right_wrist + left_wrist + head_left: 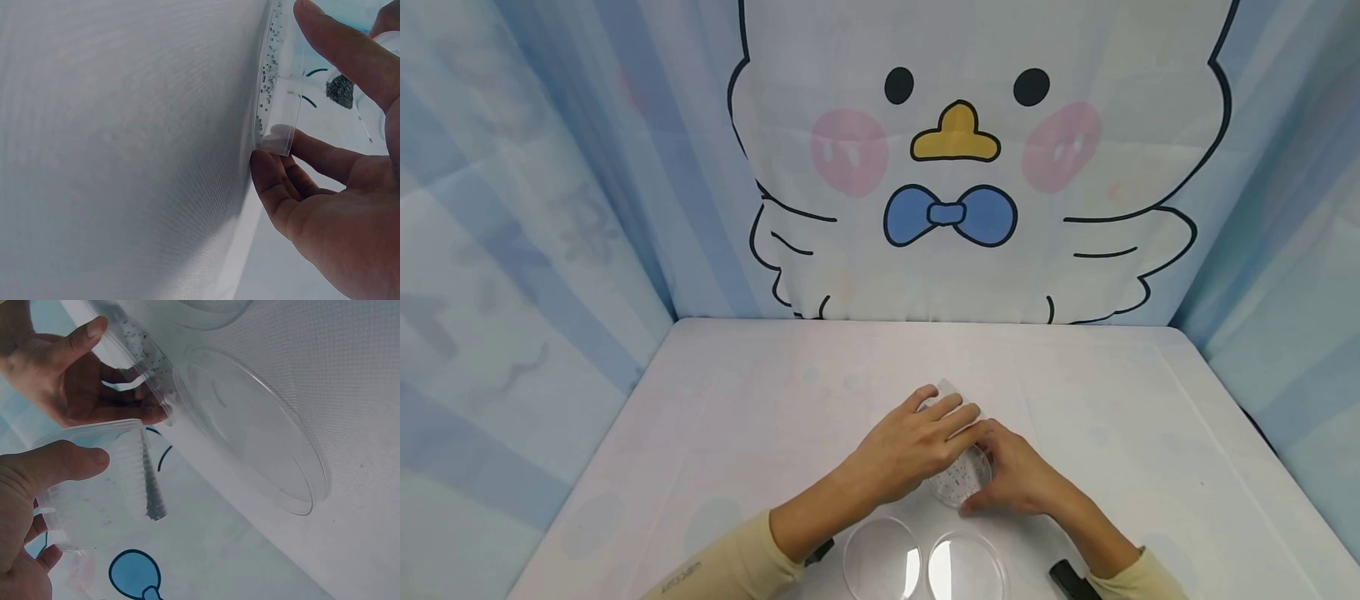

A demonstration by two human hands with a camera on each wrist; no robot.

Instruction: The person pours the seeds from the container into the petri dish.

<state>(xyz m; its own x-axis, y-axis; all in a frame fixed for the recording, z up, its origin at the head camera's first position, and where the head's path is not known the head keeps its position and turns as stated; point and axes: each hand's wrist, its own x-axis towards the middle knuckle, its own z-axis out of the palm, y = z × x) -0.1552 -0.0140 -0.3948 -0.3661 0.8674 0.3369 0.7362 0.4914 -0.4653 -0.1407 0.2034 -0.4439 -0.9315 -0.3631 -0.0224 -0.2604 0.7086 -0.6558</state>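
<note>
My left hand (910,450) grips a clear plastic container (94,512), thumb on one side and fingers round the other. Dark grey granules (153,497) lie along one side of the container, which is tilted. In the head view the hand hides most of it. My right hand (1022,477) holds a clear round dish (964,477) by its rim between thumb and fingers. Small dark granules (269,78) are scattered over the bottom of this dish. The left hand is just above and beside the dish.
Two more clear round dishes (882,560) stand side by side at the table's near edge, below the hands. The white table (760,400) is bordered by patterned curtains (535,250) at the left, back and right.
</note>
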